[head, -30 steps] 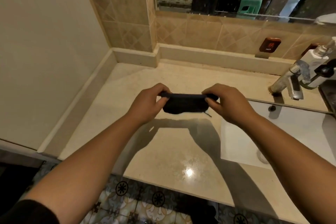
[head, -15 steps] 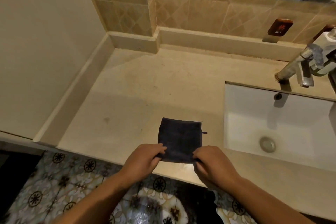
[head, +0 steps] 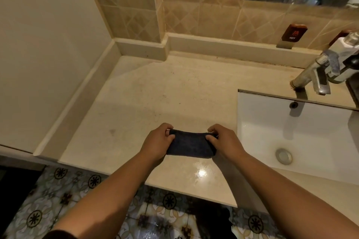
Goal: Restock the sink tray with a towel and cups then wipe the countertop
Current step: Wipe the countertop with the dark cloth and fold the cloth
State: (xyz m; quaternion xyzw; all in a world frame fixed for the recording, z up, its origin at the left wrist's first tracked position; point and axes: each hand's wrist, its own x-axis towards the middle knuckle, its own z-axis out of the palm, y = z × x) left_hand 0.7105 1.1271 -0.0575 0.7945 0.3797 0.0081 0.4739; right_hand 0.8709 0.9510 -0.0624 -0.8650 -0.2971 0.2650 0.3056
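Towel point(head: 189, 145) on countertop point(head: 155, 91) front edge, sink point(head: 303, 132) right, faucet point(head: 314, 75) behind sink

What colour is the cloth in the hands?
Dark navy, almost black; the cloth shows best in the head view.

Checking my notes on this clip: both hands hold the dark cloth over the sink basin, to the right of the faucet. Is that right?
Not quite. Both hands, left hand and right hand, do hold the dark cloth, but over the countertop, left of the sink basin and faucet. The head view shows it.
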